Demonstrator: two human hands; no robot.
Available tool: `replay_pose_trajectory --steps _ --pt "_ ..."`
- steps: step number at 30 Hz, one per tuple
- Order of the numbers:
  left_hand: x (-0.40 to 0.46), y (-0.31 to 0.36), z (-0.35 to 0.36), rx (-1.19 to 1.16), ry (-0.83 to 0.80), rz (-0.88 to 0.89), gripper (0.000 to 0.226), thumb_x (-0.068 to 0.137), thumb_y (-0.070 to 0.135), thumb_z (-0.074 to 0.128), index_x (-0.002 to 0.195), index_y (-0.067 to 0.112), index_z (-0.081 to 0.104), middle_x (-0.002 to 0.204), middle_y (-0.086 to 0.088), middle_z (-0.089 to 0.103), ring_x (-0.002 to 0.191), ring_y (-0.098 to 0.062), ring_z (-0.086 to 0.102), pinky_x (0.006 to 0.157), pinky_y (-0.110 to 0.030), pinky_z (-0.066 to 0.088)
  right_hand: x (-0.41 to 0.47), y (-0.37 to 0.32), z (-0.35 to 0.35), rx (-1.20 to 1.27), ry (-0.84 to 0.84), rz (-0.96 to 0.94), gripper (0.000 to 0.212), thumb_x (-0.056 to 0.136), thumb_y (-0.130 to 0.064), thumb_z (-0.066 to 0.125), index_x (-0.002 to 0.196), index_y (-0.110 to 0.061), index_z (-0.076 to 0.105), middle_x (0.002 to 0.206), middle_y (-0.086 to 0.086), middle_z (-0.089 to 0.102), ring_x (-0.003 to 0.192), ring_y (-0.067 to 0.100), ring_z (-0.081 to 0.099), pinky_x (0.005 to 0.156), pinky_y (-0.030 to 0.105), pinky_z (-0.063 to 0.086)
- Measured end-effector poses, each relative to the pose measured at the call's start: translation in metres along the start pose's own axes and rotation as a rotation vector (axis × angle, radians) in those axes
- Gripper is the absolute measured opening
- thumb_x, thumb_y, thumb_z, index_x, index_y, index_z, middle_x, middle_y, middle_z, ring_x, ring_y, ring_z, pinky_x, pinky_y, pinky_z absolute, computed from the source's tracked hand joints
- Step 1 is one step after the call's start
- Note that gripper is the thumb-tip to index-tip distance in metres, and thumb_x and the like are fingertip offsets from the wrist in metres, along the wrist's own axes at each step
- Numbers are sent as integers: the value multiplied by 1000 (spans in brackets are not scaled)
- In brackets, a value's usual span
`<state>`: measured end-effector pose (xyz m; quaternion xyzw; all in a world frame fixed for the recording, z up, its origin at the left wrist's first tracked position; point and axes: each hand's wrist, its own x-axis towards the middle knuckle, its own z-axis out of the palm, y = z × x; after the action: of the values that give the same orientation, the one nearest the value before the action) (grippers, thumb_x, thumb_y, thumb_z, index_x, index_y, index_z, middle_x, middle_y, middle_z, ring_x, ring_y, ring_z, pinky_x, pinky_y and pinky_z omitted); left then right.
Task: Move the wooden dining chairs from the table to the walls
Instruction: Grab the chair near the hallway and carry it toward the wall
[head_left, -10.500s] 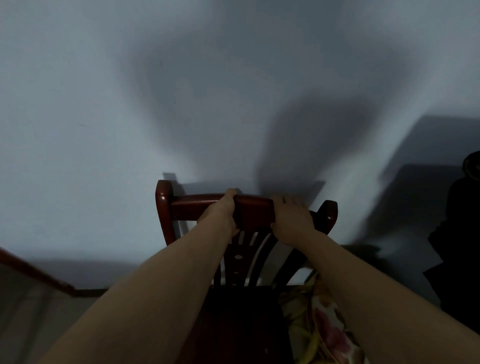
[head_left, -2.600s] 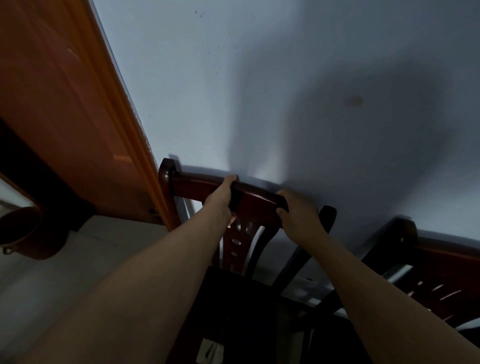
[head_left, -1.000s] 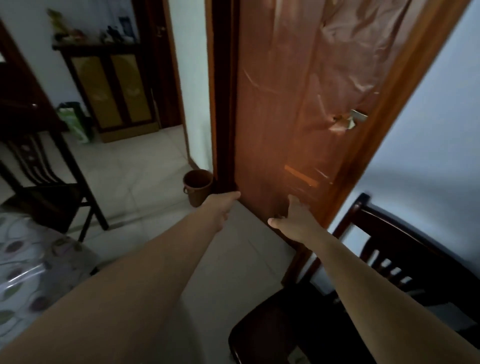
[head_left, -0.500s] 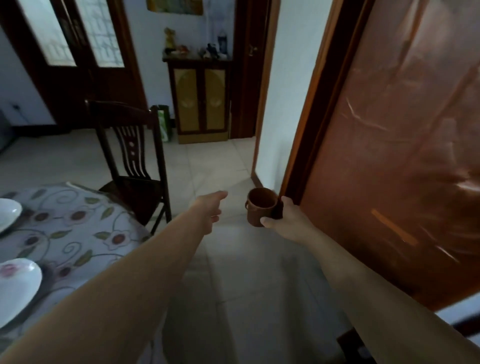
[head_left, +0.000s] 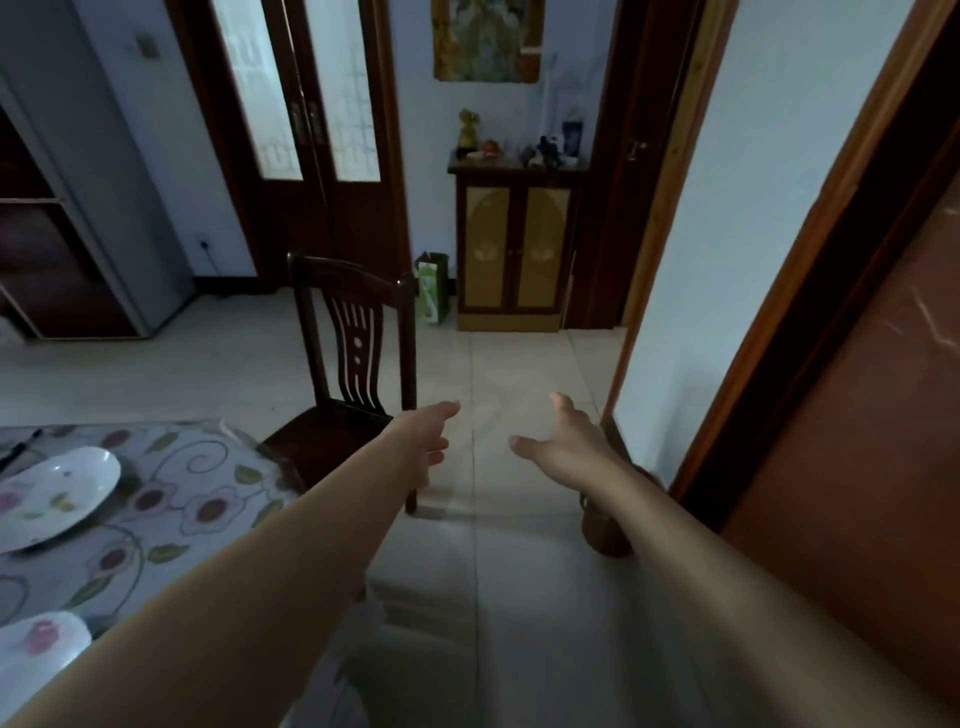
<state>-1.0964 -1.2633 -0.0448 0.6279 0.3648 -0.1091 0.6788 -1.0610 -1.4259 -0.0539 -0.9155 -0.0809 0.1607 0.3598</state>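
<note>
A dark wooden dining chair (head_left: 353, 343) with a slatted back stands at the far corner of the table (head_left: 171, 509), its seat partly tucked toward the floral cloth. My left hand (head_left: 423, 434) is stretched forward just right of the chair's seat, fingers apart and empty. My right hand (head_left: 563, 441) reaches out over the tiled floor, palm open, holding nothing. Neither hand touches the chair.
White plates (head_left: 52, 493) lie on the table at the left. A small brown bin (head_left: 605, 535) sits on the floor by the door frame, partly behind my right arm. A brown door (head_left: 857, 441) fills the right. A yellow-fronted cabinet (head_left: 514, 249) and a green bag (head_left: 432, 291) stand at the far wall.
Both hands let go of the chair set against the wall. My view has swung left from the door to the room, and the chair at the table now stands nearer and more central.
</note>
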Motion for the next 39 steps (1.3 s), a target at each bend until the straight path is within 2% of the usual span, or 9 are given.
replay_pose_trajectory --steps 3,6,11,15,21,28,31,35,39 --pt "37 39 7 -18 65 6 63 93 37 56 144 5 39 140 -12 50 132 -27 46 108 -41 33 59 -12 -18 -29 -47 -39 86 89 -42 59 153 -16 7 158 9 19 141 29 30 107 35 33" --pt "69 70 6 -55 134 31 54 92 34 58 136 3 47 103 -9 58 96 -22 58 76 -28 42 112 -26 -26 -29 -66 -89 86 89 -39 61 153 -15 9 156 11 22 140 29 32 106 35 35" --pt "120 104 -17 -121 222 -32 55 92 37 58 137 7 47 125 -10 53 129 -27 47 107 -43 33 188 -58 -8 -54 -113 -143 86 87 -36 64 152 -16 11 154 12 27 138 29 35 105 34 37" --pt "173 132 -48 -172 285 -23 54 91 37 59 135 8 47 135 -11 52 128 -28 48 105 -41 34 250 -92 14 -71 -143 -186 87 86 -37 64 152 -18 11 155 11 26 139 28 34 105 35 37" --pt "259 185 -95 -213 317 -25 33 92 39 56 71 15 46 71 -1 42 63 -13 41 70 -33 36 331 -144 40 -100 -212 -217 88 88 -38 63 152 -17 8 157 12 21 141 29 30 107 35 35" --pt "338 237 -126 -231 284 -44 59 92 40 57 140 8 44 138 -11 50 129 -27 47 103 -39 35 415 -193 60 -115 -264 -249 89 88 -37 62 153 -15 6 156 12 22 142 29 30 108 35 33" --pt "366 249 -135 -256 276 -58 59 92 39 57 141 8 43 139 -11 50 131 -26 47 109 -42 32 453 -210 73 -125 -277 -257 89 87 -37 64 153 -14 8 154 13 26 139 29 34 108 35 35" --pt "412 265 -151 -292 340 -45 55 89 43 59 133 10 52 99 -3 58 91 -16 55 89 -37 35 503 -229 90 -122 -259 -308 83 88 -33 63 152 -15 13 152 12 27 137 27 36 102 29 35" --pt "453 282 -162 -318 399 -80 60 89 43 59 137 8 48 117 -8 57 119 -24 53 91 -37 37 551 -244 105 -115 -255 -360 78 89 -31 62 151 -16 17 149 12 31 135 27 38 106 35 36"
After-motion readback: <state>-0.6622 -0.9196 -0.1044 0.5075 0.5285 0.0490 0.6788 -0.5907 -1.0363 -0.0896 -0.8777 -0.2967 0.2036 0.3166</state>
